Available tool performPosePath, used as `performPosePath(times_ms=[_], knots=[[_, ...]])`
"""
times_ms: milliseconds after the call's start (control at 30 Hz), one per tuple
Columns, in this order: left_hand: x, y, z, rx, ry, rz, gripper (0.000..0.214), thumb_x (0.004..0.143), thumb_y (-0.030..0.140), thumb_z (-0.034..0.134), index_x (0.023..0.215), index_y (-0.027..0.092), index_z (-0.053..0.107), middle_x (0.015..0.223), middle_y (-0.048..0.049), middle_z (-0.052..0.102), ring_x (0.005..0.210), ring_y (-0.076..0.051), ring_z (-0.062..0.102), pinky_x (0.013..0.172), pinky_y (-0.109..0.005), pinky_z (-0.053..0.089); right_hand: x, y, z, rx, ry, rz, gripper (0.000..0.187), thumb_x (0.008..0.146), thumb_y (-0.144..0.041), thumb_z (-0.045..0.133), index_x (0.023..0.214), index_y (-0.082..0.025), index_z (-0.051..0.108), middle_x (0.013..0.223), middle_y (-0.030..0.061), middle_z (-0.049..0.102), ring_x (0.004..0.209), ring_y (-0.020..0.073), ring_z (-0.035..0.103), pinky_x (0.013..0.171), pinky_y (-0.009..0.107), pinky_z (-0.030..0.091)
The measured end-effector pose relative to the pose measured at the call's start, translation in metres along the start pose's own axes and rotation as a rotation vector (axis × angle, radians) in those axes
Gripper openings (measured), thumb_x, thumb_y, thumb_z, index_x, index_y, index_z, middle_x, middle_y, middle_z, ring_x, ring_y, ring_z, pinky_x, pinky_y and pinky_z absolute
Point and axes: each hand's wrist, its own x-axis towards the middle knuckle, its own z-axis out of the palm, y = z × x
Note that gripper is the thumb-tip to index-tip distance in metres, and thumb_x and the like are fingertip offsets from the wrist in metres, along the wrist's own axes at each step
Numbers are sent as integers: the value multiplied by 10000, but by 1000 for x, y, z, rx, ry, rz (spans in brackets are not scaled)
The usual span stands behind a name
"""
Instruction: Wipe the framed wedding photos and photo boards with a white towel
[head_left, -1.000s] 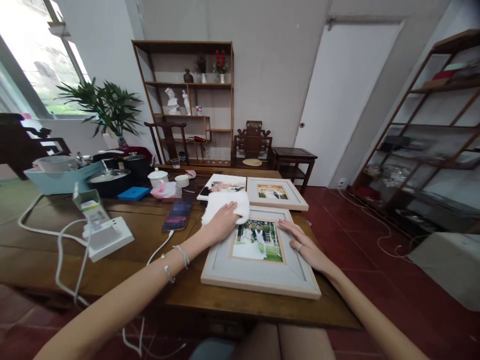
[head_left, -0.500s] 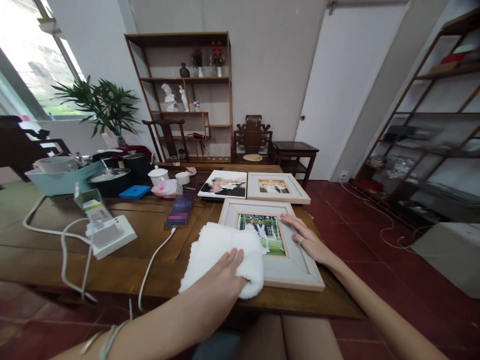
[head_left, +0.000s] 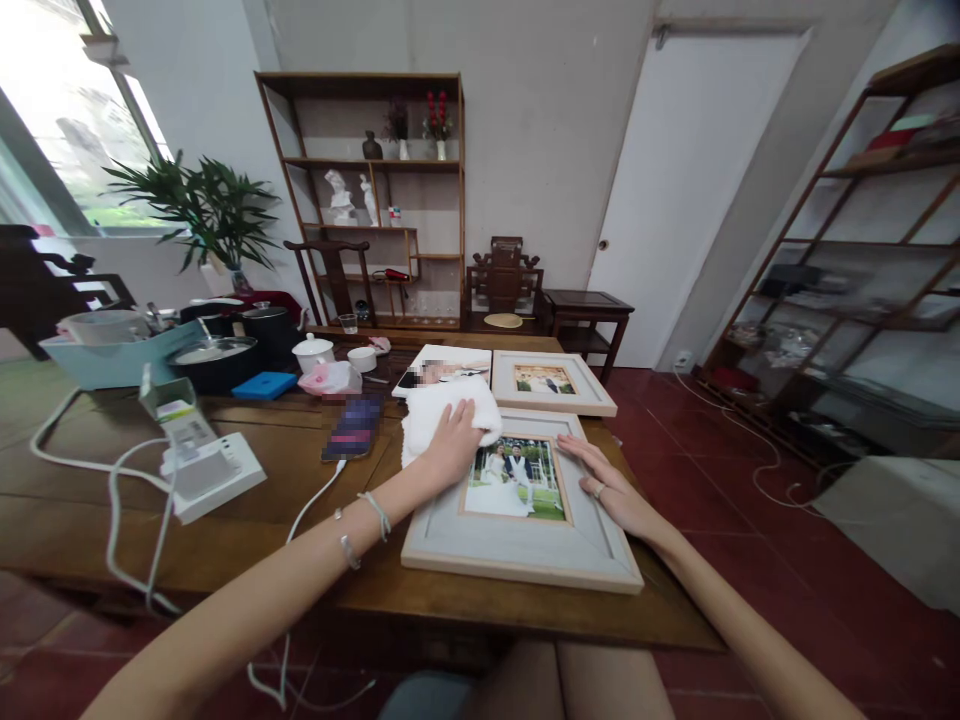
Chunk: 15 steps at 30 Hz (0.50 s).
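Note:
A large pale picture frame (head_left: 517, 545) with a wedding photo lies flat on the wooden table (head_left: 315, 470) in front of me. My left hand (head_left: 450, 445) presses a white fluffy cloth (head_left: 439, 405) onto the frame's far left corner, fingers laid flat over the cloth. Along the frame's right border rests my right hand (head_left: 611, 490), flat with fingers stretched out, a ring on one finger.
A smaller framed photo (head_left: 551, 385) and an unframed print (head_left: 442, 368) lie beyond. A phone (head_left: 354, 428) on a white cable, a white power strip (head_left: 210, 472), a blue tub (head_left: 112, 355), pots and cups crowd the left. Shelves stand behind and at right.
My left hand has swept the cloth from the frame's near left corner back up to its far left corner. The right hand has stayed on the frame's right side.

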Motion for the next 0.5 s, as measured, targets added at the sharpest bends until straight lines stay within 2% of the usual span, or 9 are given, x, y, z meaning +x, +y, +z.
performPosePath(times_ms=[67, 167, 233, 300, 400, 500], knots=[[-6, 8, -6, 3, -34, 45, 379, 771, -21, 412, 1086, 75, 599, 1363, -238, 370, 1298, -331, 300, 1043, -492, 230, 0, 0, 0, 2, 5, 5, 519, 807, -158, 424, 1302, -311, 445, 1427, 8, 381, 1342, 236, 275, 1109, 491, 190], [-34, 30, -26, 17, -132, 131, 359, 754, 16, 480, 1071, 108, 621, 1335, -235, 409, 1257, -343, 368, 1016, -489, 278, 0, 0, 0, -6, 9, 13, 514, 799, -160, 429, 1295, -295, 454, 1420, 20, 389, 1340, 238, 278, 1109, 486, 186], [-60, 47, -43, 47, -275, 200, 383, 714, 58, 564, 1093, 85, 608, 1336, -279, 381, 1244, -390, 367, 989, -521, 302, 0, 1, -1, -11, 8, 12, 512, 798, -162, 431, 1293, -288, 454, 1416, 29, 394, 1337, 240, 281, 1109, 488, 186], [-86, 62, -59, 35, -426, 282, 508, 628, 123, 681, 1119, 40, 583, 1323, -331, 356, 1242, -438, 339, 976, -532, 321, 0, 1, -1, -14, 7, 10, 510, 797, -160, 431, 1290, -289, 455, 1411, 30, 398, 1335, 241, 286, 1108, 488, 187], [-111, 75, -71, 7, -428, 353, 423, 672, 170, 654, 1067, 26, 606, 1356, -344, 280, 1258, -452, 296, 988, -550, 302, 0, 1, 0, -13, 6, 5, 517, 792, -145, 426, 1289, -287, 454, 1411, 31, 396, 1335, 242, 285, 1111, 485, 183], [-111, 75, -67, -37, -403, 352, 386, 712, 155, 610, 1084, 52, 597, 1385, -310, 260, 1276, -423, 282, 1002, -519, 303, 0, 0, 0, -9, 3, 7, 527, 789, -135, 421, 1293, -282, 450, 1411, 34, 394, 1338, 242, 278, 1113, 483, 179]])
